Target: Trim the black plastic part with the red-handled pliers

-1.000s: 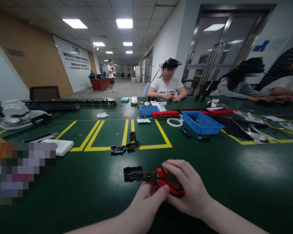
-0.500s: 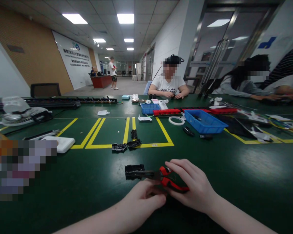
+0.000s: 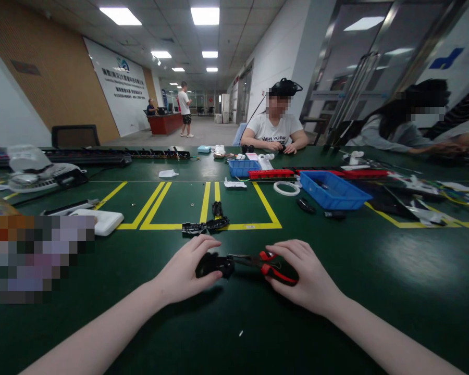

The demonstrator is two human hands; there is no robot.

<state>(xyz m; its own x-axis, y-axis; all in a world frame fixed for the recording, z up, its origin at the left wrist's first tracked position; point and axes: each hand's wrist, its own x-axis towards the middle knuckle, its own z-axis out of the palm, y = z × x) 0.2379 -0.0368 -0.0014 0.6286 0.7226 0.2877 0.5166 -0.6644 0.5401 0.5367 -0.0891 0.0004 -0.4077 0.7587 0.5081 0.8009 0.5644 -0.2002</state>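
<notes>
My left hand is closed around a black plastic part, thumb in front and fingers behind. Held in my right hand is a pair of long-nose pliers with red and black handles. The handles are spread, and the jaws are slightly parted, pointing left. Their tips reach the right edge of the black part; whether they grip it I cannot tell. Beyond my left hand, several black plastic pieces lie along the yellow tape. A tiny white scrap rests on the green table in front of me.
A blue bin stands at the right, with a white ring beside it and a black curved piece in front. A white box lies at the left. Across the table sits a co-worker; red strips lie nearer.
My left hand has moved left and up from beside the pliers and taken hold of the black part. The pliers' tips have shifted from over the part to its right edge. The white scrap now shows.
</notes>
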